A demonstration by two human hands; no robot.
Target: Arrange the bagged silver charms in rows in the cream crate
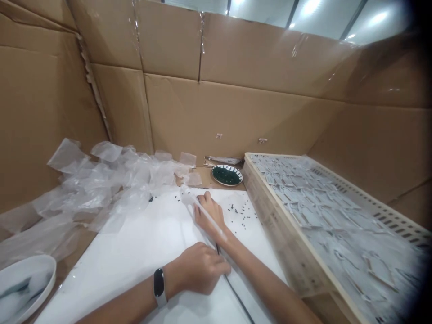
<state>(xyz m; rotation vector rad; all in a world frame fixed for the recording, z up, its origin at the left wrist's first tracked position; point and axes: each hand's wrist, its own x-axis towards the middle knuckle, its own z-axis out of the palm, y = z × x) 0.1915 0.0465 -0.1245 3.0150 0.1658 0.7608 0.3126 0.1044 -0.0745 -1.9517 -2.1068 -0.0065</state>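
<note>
L hand (204, 268), back up, was fisted on dark cord (238, 298), well nearside of bead plate (240, 177). R arm (254, 274) stretched fwd; R hand (212, 210) was nearside/left of plate, fingers bent, clear strip (209, 218) across it, grip: couldn't tell.

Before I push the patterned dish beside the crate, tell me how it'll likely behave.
The dish looks shallow and wide, so it would probably slide rather than tip. Its dark green pieces look small and loose, so a jolt might spill some. The crate stands close on its right and would likely stop it that way.
</note>
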